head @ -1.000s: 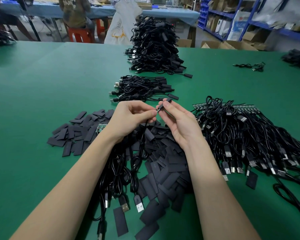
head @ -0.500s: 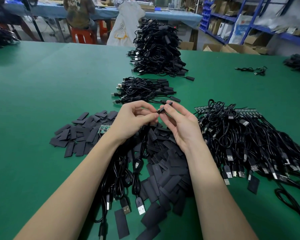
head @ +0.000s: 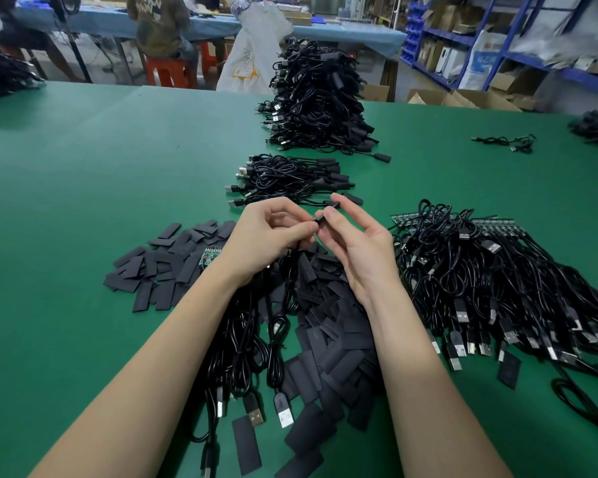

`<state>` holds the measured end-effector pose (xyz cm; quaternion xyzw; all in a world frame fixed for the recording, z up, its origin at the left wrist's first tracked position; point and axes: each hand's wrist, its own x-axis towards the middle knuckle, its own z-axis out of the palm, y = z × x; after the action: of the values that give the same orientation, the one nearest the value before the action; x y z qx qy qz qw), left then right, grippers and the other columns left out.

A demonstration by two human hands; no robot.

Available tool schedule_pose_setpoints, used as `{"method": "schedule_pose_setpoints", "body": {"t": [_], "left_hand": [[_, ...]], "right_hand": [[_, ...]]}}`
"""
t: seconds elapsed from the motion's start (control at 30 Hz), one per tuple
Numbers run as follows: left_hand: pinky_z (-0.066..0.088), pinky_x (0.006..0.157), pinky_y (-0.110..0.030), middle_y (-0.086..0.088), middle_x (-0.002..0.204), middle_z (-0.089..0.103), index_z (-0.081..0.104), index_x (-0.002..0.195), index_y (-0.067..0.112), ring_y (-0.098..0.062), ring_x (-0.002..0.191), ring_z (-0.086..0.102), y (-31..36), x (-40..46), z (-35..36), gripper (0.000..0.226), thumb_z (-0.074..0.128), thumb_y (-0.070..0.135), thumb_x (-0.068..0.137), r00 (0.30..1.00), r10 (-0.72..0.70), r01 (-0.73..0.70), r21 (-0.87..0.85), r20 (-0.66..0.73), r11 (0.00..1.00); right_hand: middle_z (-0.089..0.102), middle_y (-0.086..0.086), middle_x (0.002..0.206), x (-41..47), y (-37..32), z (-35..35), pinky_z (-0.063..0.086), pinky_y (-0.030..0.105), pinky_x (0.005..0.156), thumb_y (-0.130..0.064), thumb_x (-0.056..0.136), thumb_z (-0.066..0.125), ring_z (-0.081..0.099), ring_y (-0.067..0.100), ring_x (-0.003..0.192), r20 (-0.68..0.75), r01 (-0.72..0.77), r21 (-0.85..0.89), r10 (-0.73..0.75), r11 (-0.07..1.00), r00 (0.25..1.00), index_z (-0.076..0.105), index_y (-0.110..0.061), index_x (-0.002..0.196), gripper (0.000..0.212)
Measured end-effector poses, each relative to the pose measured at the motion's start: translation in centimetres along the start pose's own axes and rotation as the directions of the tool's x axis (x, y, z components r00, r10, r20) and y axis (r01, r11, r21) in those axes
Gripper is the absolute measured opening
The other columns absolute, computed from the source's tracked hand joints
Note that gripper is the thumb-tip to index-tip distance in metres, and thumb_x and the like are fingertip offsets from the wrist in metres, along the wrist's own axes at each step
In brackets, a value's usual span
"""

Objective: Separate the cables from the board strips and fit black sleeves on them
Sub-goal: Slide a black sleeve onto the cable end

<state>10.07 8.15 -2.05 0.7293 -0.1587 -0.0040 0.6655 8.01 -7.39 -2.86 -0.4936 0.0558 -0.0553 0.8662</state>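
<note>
The fingers (head: pixel 337 215) of the right hand (head: pixel 356 243) are pinching a black sleeve (head: pixel 326 212) lying slantwise at frame centre, while the left hand (head: pixel 266 236) is pinching the cable end (head: pixel 314 221) at its lower-left mouth.

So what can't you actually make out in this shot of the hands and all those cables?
Head view:
- Cable end inside the black sleeve: covered by the fingertips of the left hand and right hand.
- Board strips: mostly buried under the cable pile.
- Small green board: largely hidden by loose sleeves and the left wrist.
- Shelf goods: blurred.
</note>
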Motion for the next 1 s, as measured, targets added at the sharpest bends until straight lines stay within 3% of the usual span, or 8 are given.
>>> {"method": "schedule_pose_setpoints", "body": {"t": [0.13,0.27,0.43,0.53,0.63,0.73,0.87,1.0], "left_hand": [[0.047,0.055,-0.017,-0.008,0.072,0.072,0.071,0.087,0.013,-0.024,0.069,0.065,0.8,0.1,-0.4,0.007,0.077,0.009,0.088,0.999,-0.036,0.036,-0.052,-0.009,0.998],[0.056,0.057,-0.022,-0.007,0.071,0.06,0.067,0.087,0.011,-0.017,0.059,0.065,1.5,0.2,-1.2,0.009,0.074,0.005,0.09,0.998,-0.054,0.052,-0.104,-0.016,0.993],[0.06,0.079,-0.041,-0.002,0.067,0.058,0.066,0.089,0.01,-0.017,0.057,0.061,2.4,0.5,-1.8,0.009,0.074,0.004,0.09,0.997,-0.072,0.071,-0.142,0.005,0.987],[0.057,0.061,-0.025,-0.002,0.067,0.061,0.067,0.09,0.009,-0.017,0.058,0.062,3.1,0.5,-1.4,0.008,0.074,0.005,0.089,0.999,-0.038,0.038,-0.096,0.007,0.995],[0.049,0.055,-0.016,0.002,0.064,0.065,0.067,0.089,0.01,-0.015,0.061,0.066,3.6,0.7,-0.7,0.008,0.075,0.007,0.09,1.0,0.012,-0.012,-0.016,-0.016,1.0],[0.053,0.058,-0.024,0.003,0.066,0.067,0.068,0.088,0.013,-0.015,0.064,0.067,3.7,0.8,0.2,0.008,0.075,0.009,0.089,0.997,0.065,-0.064,0.025,-0.046,0.998],[0.06,0.086,-0.047,-0.004,0.072,0.07,0.069,0.091,0.01,-0.022,0.073,0.065,3.2,0.7,0.6,0.009,0.077,0.012,0.088,0.996,0.078,-0.076,0.052,-0.053,0.996],[0.05,0.069,-0.021,0.007,0.073,0.07,0.071,0.092,0.016,-0.007,0.068,0.062,2.6,0.8,0.4,0.01,0.079,0.019,0.087,0.996,0.08,-0.074,0.124,-0.039,0.989]], "right_hand": [[0.079,0.003,0.101,0.2,-0.5,-0.7,0.061,0.03,0.081,-0.023,0.094,0.073,0.076,0.022,0.096,0.059,0.012,-0.171,-0.002,0.985,0.998,0.056,-0.024,0.136,0.045],[0.079,-0.005,0.094,0.3,-0.6,-1.8,0.061,0.035,0.086,-0.034,0.098,0.065,0.075,0.02,0.091,0.143,0.102,-0.601,-0.018,0.792,0.99,0.073,-0.025,0.108,0.015],[0.078,-0.009,0.085,-0.1,-0.5,-2.1,0.058,0.036,0.091,-0.054,0.082,0.07,0.073,0.011,0.084,0.231,0.19,-0.797,-0.002,0.574,0.973,0.079,-0.027,0.087,0.029],[0.079,-0.008,0.085,-0.1,-0.5,-2.0,0.058,0.035,0.089,-0.041,0.091,0.071,0.072,0.005,0.083,0.238,0.192,-0.746,-0.014,0.637,0.971,0.079,-0.024,0.09,0.018],[0.079,-0.007,0.091,-0.3,-1.4,-2.0,0.051,0.017,0.068,-0.037,0.094,0.07,0.067,0.001,0.076,0.275,0.173,-0.653,0.018,0.737,0.961,0.078,-0.027,0.098,0.014],[0.078,-0.003,0.089,-0.4,-1.5,-1.7,0.046,0.018,0.054,-0.032,0.09,0.074,0.064,0.009,0.07,0.336,0.123,-0.557,0.088,0.821,0.938,0.077,-0.025,0.103,0.015],[0.072,0.001,0.072,-0.3,-1.0,-1.3,0.051,0.02,0.055,-0.015,0.091,0.076,0.064,0.013,0.066,0.343,0.106,-0.531,0.099,0.841,0.934,0.072,-0.016,0.106,0.015],[0.071,0.005,0.068,-0.4,-1.0,-1.1,0.056,0.019,0.061,-0.007,0.092,0.073,0.067,0.011,0.062,0.307,0.04,-0.451,0.113,0.892,0.945,0.072,-0.011,0.101,0.011]]}}
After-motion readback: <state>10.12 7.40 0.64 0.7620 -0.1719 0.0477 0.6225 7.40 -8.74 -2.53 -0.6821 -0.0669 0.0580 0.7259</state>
